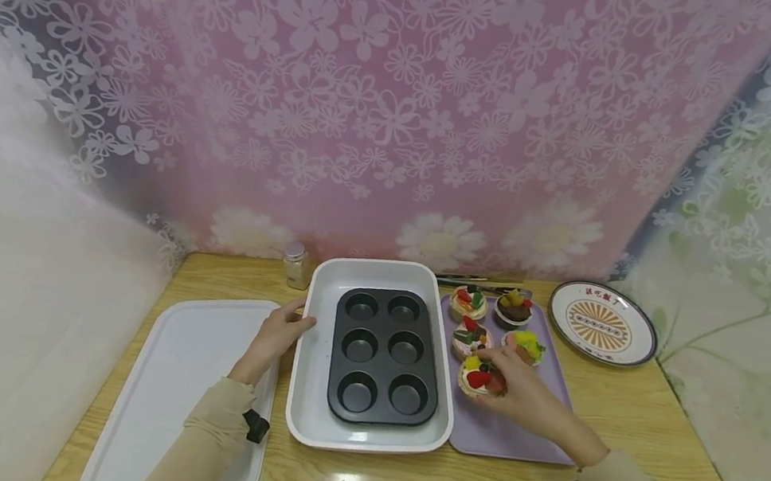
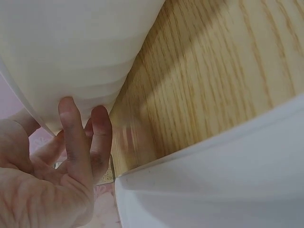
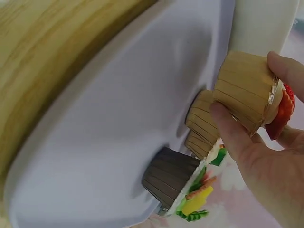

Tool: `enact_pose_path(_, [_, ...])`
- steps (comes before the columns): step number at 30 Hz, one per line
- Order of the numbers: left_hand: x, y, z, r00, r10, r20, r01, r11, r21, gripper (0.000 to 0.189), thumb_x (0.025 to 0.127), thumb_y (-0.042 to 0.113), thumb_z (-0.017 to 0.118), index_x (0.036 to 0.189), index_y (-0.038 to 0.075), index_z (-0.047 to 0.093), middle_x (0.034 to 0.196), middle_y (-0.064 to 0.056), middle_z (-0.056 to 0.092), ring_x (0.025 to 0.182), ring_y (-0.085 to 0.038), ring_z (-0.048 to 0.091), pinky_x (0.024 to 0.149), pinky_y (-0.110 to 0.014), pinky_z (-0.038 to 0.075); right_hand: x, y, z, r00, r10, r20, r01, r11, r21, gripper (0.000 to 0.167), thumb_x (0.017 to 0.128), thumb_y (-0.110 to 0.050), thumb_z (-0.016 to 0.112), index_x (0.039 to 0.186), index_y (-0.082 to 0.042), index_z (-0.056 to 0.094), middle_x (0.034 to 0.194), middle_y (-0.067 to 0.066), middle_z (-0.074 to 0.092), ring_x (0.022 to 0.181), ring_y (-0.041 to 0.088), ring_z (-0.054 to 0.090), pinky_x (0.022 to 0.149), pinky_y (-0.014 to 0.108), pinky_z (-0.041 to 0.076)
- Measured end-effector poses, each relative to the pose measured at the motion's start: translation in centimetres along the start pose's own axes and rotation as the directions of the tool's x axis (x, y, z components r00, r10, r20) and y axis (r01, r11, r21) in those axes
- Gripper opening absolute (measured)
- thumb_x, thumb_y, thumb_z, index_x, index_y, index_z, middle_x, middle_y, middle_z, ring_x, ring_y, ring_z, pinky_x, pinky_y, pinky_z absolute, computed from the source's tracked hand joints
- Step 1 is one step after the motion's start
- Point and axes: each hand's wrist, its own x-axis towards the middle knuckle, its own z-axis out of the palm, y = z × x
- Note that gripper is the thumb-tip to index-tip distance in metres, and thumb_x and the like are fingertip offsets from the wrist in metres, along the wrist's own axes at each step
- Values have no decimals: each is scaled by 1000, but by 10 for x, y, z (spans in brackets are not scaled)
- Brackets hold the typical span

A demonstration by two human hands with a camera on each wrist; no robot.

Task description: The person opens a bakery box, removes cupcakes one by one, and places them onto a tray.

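My right hand [image 1: 524, 392] holds a fruit-topped cupcake [image 1: 479, 377] between thumb and fingers, above the purple tray [image 1: 501, 439]. In the right wrist view this cupcake's tan pleated cup [image 3: 243, 85] is raised off the tray, with red fruit on top. Several other cupcakes stand on the tray behind it, among them a dark-cupped one [image 3: 170, 175]. My left hand [image 1: 278, 333] grips the left rim of a deep white tray [image 1: 307, 407], thumb over the rim and fingers against the outer wall [image 2: 71, 66]. Inside that tray lies a black muffin pan [image 1: 382, 352] with bare cups.
A flat white tray [image 1: 197, 362] lies to the left. Behind the deep tray stands a small lidded jar [image 1: 296, 266]. A patterned plate [image 1: 602, 323] rests at the back right. Dark thin utensils [image 1: 481, 286] lie along the back, near the floral curtain [image 1: 401, 114].
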Motion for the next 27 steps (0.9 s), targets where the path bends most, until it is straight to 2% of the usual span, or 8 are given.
enact_pose_path(2, [0,0,0,1000,0,0,0,1000,-2,56,105,29,63,158,17,49,132,-23,66,102,-27,72,76,-29,59,0,3,2,1000,4,11,-4,1000,13,67,85,-23,89,141,-4,59,120,17,63,118,37,64,82,35,57])
enact_pose_path(3, [1,0,0,1000,3,0,-3,1000,-4,56,105,29,63,158,17,49,132,-23,66,103,-27,72,75,-29,59,0,4,3,1000,7,17,-8,1000,20,67,86,-23,89,142,-5,59,117,13,61,105,26,64,77,29,54])
enact_pose_path(5, [1,-1,0,1000,8,1,-8,1000,-7,56,105,28,63,158,17,49,132,-24,66,103,-28,72,76,-30,60,-1,8,6,1000,16,27,-17,999,28,68,86,-25,89,144,-7,58,116,10,59,89,12,53,71,22,48])
enact_pose_path(6, [0,-1,0,1000,11,3,-11,1000,-7,56,105,28,62,158,17,48,132,-24,66,103,-29,73,76,-30,60,-1,9,7,999,19,28,-20,999,25,69,86,-26,89,145,-7,57,117,9,59,90,10,52,73,21,47])
enact_pose_path(8, [0,-1,0,1000,8,5,-8,1000,-11,56,105,28,62,158,17,48,131,-24,66,103,-28,73,75,-30,60,-1,11,10,999,26,30,-27,999,21,71,86,-27,89,146,-8,57,122,10,59,93,8,53,76,21,48])
enact_pose_path(16, [-1,0,1,1000,4,0,-4,1000,-3,57,104,29,63,158,17,49,131,-23,67,102,-26,71,75,-28,58,-4,12,17,1000,22,10,-22,1000,10,71,86,-28,89,145,-7,57,134,18,61,109,19,60,86,27,52])
enact_pose_path(22, [-1,0,0,1000,1,-2,-1,1000,-2,57,104,30,64,158,19,50,130,-23,67,102,-25,71,77,-28,58,-5,13,18,999,45,28,-46,998,47,73,86,-26,89,147,-7,54,127,15,59,95,13,53,75,22,46])
enact_pose_path(27, [-2,-1,-1,1000,10,1,-10,1000,-3,57,105,29,63,158,17,48,130,-24,67,100,-27,72,74,-29,58,-5,14,20,998,46,39,-48,998,47,77,85,-27,90,149,-7,52,122,13,56,93,11,51,75,22,45])
